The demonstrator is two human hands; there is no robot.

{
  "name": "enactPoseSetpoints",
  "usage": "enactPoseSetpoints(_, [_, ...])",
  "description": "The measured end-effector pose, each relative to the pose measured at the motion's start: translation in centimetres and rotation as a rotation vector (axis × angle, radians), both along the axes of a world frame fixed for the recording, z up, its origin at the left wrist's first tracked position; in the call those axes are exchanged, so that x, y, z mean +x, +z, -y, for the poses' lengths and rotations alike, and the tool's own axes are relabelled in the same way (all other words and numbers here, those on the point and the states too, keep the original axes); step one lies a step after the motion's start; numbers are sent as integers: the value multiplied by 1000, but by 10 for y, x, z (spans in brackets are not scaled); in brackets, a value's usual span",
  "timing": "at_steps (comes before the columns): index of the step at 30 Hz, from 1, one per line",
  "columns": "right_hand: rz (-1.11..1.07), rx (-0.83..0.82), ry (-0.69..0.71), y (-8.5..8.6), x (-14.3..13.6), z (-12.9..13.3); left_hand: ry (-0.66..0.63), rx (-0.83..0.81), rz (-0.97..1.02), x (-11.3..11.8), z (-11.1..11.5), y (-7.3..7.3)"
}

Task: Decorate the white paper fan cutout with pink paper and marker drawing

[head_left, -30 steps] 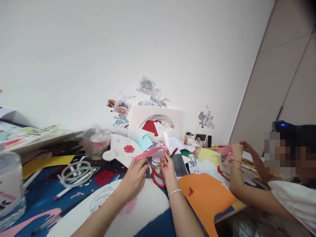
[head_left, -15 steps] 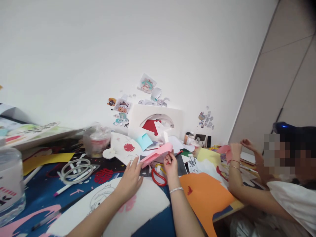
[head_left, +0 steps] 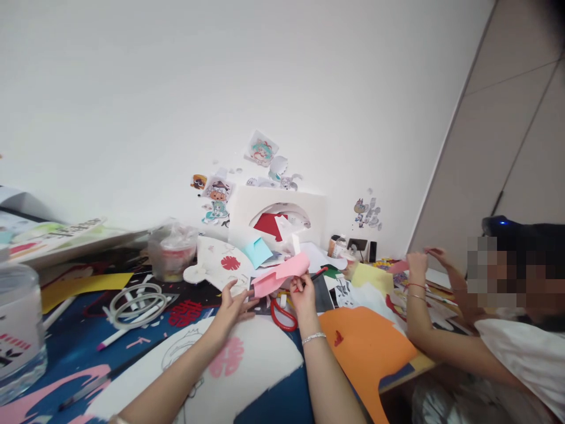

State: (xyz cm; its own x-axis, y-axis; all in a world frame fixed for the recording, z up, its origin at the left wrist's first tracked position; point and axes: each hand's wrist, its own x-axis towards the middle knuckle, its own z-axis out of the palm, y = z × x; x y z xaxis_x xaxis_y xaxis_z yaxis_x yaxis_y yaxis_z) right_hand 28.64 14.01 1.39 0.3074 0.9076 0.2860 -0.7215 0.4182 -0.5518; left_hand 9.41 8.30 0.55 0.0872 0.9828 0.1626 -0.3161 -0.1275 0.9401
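Note:
A piece of pink paper (head_left: 280, 274) is held up between my two hands. My right hand (head_left: 304, 294) is closed round a red pen (head_left: 318, 273) and is at the paper's right end. My left hand (head_left: 233, 306) has its fingers apart at the paper's lower left edge; whether it pinches the paper is hard to see. Red-handled scissors (head_left: 283, 315) lie just left of my right wrist. Beneath my forearms is a large white fan-shaped sheet (head_left: 256, 377) with a line drawing and a pink cut-out (head_left: 229, 357).
Orange paper (head_left: 366, 341) lies to the right, near a person (head_left: 441, 330) holding pink paper. Coiled cable (head_left: 136, 306), a marker (head_left: 115, 338), a plastic cup (head_left: 174, 256) and a large clear container (head_left: 20, 330) stand or lie left. A white box (head_left: 238, 218) leans by the wall.
The pink paper has tilted, showing more of its face. My left hand has turned, its fingers more spread. The other person's hands and pink paper have shifted slightly.

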Motion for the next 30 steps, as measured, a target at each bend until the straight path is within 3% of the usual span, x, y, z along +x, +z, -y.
enactPoseSetpoints(3, [12,-7,-10,0,0,1,53,30,-10,-3,-3,-1])
enactPoseSetpoints(11, [78,-2,-88,2,0,5,157,343,-169,-7,12,8])
enactPoseSetpoints(16, [229,-13,-110,4,-5,8,241,516,-254,-13,1,4])
enactPoseSetpoints(19, [377,-36,-117,4,-15,6,371,604,-390,-26,-8,4])
enactPoseSetpoints(24, [758,-156,-272,-5,-28,-1,515,463,-744,-54,-23,2])
enactPoseSetpoints(30, [1128,-113,-456,-17,-27,5,517,322,-733,-71,-25,8])
